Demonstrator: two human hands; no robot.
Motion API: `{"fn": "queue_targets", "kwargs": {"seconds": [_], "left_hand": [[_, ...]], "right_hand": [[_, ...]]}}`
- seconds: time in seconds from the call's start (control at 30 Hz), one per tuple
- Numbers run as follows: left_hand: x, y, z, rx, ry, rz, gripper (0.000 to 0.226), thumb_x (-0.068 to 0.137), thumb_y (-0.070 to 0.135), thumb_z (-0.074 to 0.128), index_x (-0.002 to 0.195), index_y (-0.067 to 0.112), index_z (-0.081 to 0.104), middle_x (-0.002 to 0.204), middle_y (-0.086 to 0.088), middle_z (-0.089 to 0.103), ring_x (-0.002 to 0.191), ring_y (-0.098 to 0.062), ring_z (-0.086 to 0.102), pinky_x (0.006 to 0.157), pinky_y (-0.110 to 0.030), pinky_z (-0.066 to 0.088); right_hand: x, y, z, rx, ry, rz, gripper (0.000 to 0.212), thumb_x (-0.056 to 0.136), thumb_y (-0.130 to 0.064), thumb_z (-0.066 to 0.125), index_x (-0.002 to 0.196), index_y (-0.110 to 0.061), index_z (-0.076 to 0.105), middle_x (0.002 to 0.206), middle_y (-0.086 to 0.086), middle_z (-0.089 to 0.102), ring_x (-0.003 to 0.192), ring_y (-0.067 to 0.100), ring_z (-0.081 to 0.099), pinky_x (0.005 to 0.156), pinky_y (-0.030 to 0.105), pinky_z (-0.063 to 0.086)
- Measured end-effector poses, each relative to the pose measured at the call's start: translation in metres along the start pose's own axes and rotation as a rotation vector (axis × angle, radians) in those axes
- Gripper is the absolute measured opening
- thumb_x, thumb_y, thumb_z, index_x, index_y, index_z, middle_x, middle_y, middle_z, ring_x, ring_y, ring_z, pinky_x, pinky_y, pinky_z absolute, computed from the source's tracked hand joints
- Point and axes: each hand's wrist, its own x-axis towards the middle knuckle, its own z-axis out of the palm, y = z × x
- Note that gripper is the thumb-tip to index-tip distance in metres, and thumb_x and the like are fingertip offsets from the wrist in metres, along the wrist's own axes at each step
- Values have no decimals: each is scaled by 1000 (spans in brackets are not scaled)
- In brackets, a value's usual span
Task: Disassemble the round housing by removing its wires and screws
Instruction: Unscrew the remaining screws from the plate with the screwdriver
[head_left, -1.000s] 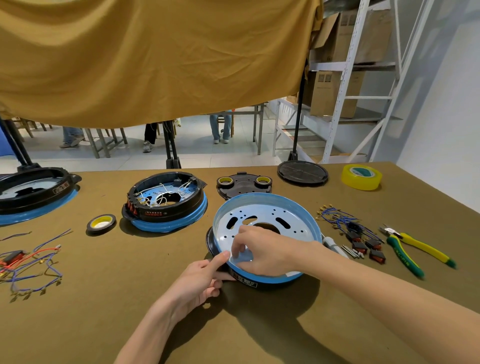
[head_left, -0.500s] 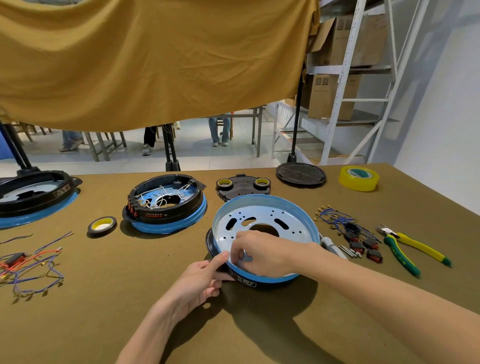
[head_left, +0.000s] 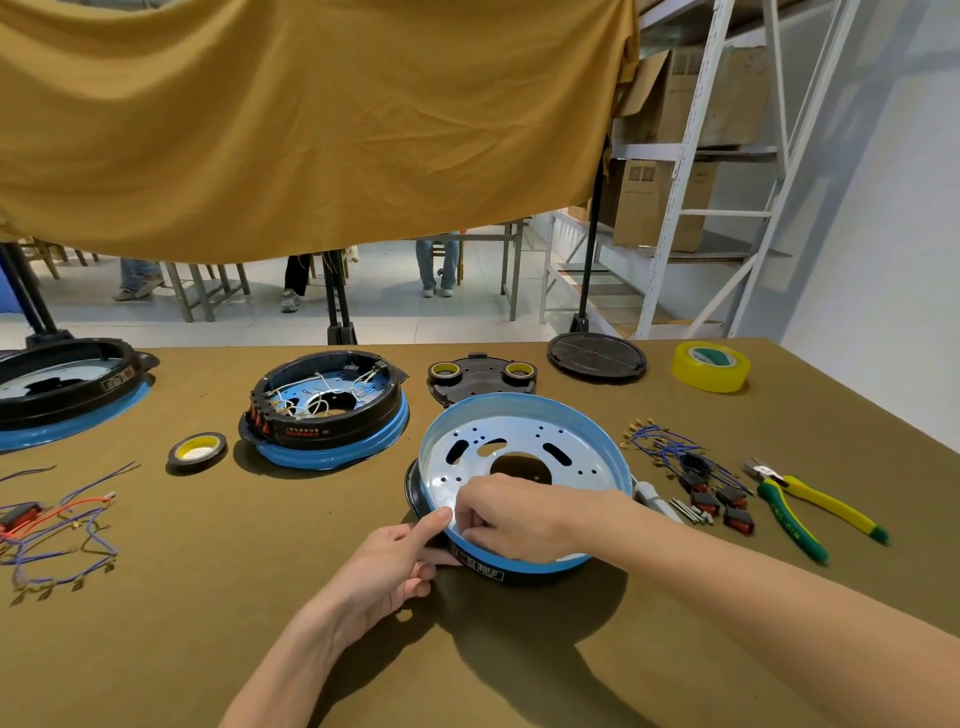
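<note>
- Head view: round blue-rimmed metal housing with perforated pale plate (head_left: 519, 441) sits centre of olive cloth-covered table (head_left: 208, 649), near side tipped up slightly, resting on a black plastic base ring (head_left: 411, 491).
- Left hand (head_left: 387, 566) grips the near-left rim, thumb up along the blue edge, other fingers curled under against the black ring; looks like bracing so the housing won't spin or slide.
- Right hand (head_left: 511, 519) reaches over the near rim into the dish, fingertips bunched narrow on something small at the plate; what's pinched is hidden, likely a screw or fastener, cannot tell.
- No wires visible inside this housing; judged wires done, screws step in hand.
- Removed parts parked right, in reach: blue wire bundle with brass terminals (head_left: 660, 447), small black-and-red switch blocks (head_left: 722, 512), loose silver screws (head_left: 688, 512), yellow-green handled pliers (head_left: 800, 512).
- A grey tool handle (head_left: 655, 500) lies just beside the housing's right rim, touching or nearly; can't tell.
- Second black-and-blue housing with white wires inside (head_left: 324, 410) is back-left, apart from the working one.
- Small black-and-yellow tape roll (head_left: 197, 451) and loose blue-red wire tangle (head_left: 57, 540) sit left.
- Open room: bare cloth near-left and in front of the housing; right side crowded, so sliding it right risks scattering screws.
</note>
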Motion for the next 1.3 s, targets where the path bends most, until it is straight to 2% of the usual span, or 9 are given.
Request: {"fn": "queue_targets", "kwargs": {"seconds": [0.2,0.33,0.47,0.63,0.8,0.93,1.07,1.17,1.3], "left_hand": [[0,-2,-1,4,12,1,59,90,56,65,121,6,66,102,-15,80,68,-12,51,61,-21,50],[-2,-2,0,6,15,21,76,71,64,69,120,6,67,104,-15,80,69,-12,51,62,-22,50],[1,-3,-2,-15,1,13,78,67,66,71,120,9,69,101,-13,81,63,-10,50,59,-20,50],[6,-5,-4,-7,12,15,83,63,69,72,123,12,67,103,-12,81,61,-8,52,60,-21,51],[11,-3,2,-25,42,11,64,81,63,67,118,11,66,99,-13,81,64,-11,51,61,-22,51],[13,-1,9,1,78,9,49,93,58,63,109,11,63,92,-13,81,67,-14,53,60,-23,54],[14,2,14,39,118,1,55,92,61,62,112,10,58,89,-13,81,64,-15,61,55,-22,56],[16,0,16,98,126,28,68,92,62,61,125,3,54,87,-14,81,73,-22,78,61,-27,61],[16,-2,16,75,88,39,78,92,60,61,137,-2,48,89,-19,80,83,-27,80,63,-28,64]], "right_hand": [[-1,-2,-7,4,-49,8,18,106,-23,49,118,-13,58,105,2,61,88,15,56,70,21,40],[-8,-3,-9,72,-17,-2,14,106,-25,50,114,-16,58,103,1,63,88,14,58,75,25,47],[-22,10,-16,288,190,14,4,104,-21,54,103,-19,58,96,-4,63,88,12,61,75,20,48],[-43,29,-17,653,478,122,5,100,-15,61,101,-11,62,98,7,75,86,17,73,69,24,56],[-55,43,-18,832,619,123,5,98,-7,61,97,-3,62,85,11,77,61,19,66,53,23,51],[-71,68,-24,699,736,212,9,98,-20,66,95,-12,68,75,2,76,51,11,58,51,19,48],[-97,124,-21,563,868,547,12,96,-25,69,90,-14,70,66,-2,74,47,7,58,49,22,47],[-113,158,-7,497,785,757,20,97,-23,68,81,-11,72,63,3,73,47,7,61,53,25,48],[-119,177,8,355,619,832,22,97,-22,68,76,-14,69,66,4,71,55,10,62,53,23,44]]}}
